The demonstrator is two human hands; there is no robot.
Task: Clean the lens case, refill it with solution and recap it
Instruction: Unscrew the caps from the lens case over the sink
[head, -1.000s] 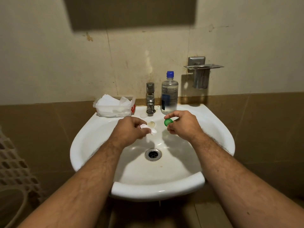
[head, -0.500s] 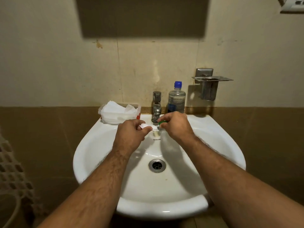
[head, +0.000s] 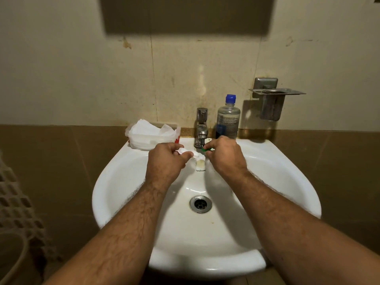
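Over the back of the white sink [head: 115, 182], my left hand [head: 166, 161] pinches the white lens case [head: 188, 152] by its left end. My right hand [head: 225, 157] grips a small green cap [head: 206, 149] at the case's right end, just below the tap [head: 201, 128]. Whether the cap touches the case is hidden by my fingers. The clear solution bottle [head: 228, 118] with its blue cap stands upright on the sink ledge right of the tap, behind my right hand.
A clear plastic tub of white tissues [head: 152, 134] sits on the ledge left of the tap. A metal holder [head: 271, 101] is fixed to the wall at the right. The drain [head: 200, 203] lies below my hands. A lattice crate [head: 18, 202] stands at the left.
My right hand has carried the green cap left and toward the tap until it meets the case's right end. My left hand kept its hold on the case. The camera view has tilted up.
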